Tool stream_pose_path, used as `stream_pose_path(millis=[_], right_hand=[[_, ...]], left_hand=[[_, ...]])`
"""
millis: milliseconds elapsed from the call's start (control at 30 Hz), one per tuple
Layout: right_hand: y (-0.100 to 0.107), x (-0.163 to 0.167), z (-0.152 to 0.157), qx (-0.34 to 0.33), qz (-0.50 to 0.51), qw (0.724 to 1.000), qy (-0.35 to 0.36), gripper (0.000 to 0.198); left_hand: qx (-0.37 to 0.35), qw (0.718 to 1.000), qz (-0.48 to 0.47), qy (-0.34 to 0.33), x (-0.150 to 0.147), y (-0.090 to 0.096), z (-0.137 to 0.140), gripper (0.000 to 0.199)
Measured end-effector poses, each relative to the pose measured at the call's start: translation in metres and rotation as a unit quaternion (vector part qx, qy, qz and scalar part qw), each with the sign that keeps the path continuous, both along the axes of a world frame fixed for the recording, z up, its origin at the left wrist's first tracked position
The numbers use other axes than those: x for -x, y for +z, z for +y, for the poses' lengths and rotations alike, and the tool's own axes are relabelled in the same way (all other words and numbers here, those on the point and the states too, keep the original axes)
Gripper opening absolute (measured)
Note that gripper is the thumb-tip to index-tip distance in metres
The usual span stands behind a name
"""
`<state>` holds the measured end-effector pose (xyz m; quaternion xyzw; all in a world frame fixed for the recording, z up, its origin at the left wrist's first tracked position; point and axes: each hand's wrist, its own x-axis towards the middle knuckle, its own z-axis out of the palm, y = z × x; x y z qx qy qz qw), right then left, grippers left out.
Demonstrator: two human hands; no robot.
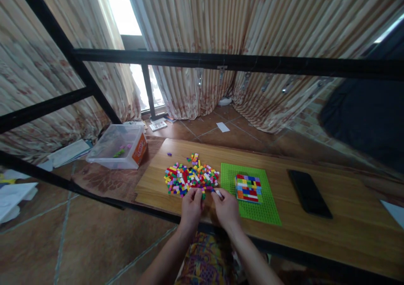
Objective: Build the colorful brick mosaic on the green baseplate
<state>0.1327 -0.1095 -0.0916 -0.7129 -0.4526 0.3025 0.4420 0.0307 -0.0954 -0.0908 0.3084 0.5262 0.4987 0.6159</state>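
Observation:
A heap of small coloured toy bricks (pixel 186 176) lies loose on the wooden table. My left hand (pixel 191 205) is at the heap's front edge, its fingertips pinched together; what they hold, if anything, is too small to make out. Just to its right, my right hand (pixel 227 209) is closed on a small white brick (pixel 219 193) between thumb and fingers. Beside that hand lies a green studded baseplate (pixel 267 207). On it stands a block of multicoloured bricks (pixel 248 188), built in layers with a roughly rectangular outline.
A black phone (pixel 309 193) lies on the right part of the table (pixel 350 222). At the left, a clear plastic box (pixel 116 148) holds a few green and pink pieces. Black metal bars (pixel 202 59) cross beyond the table, before curtains. A single purple piece (pixel 169 154) lies behind the heap.

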Motion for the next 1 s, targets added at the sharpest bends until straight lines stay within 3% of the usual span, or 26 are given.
stream_pose_path(millis=[100, 200, 400, 567, 1000], right_hand=[[0.002, 0.002, 0.003, 0.019, -0.177, 0.983, 0.055, 0.024], [0.003, 0.007, 0.004, 0.032, -0.217, 0.972, 0.081, 0.030], [0.004, -0.001, -0.004, -0.034, -0.058, 0.997, 0.040, 0.028], [0.006, 0.001, -0.009, -0.012, 0.105, 0.994, 0.033, 0.029], [0.003, 0.004, -0.013, -0.005, 0.193, 0.981, 0.018, 0.036]], left_hand=[[-0.004, 1.000, 0.013, 0.004, 0.001, -0.002, 0.001, 0.036], [-0.003, 1.000, 0.025, -0.001, 0.000, -0.004, 0.001, 0.036], [-0.023, 0.999, 0.027, 0.003, -0.005, -0.007, 0.001, 0.033], [-0.074, 0.997, 0.032, 0.007, -0.010, -0.002, -0.002, 0.028], [-0.079, 0.997, 0.004, 0.015, -0.015, -0.010, -0.011, 0.026]])
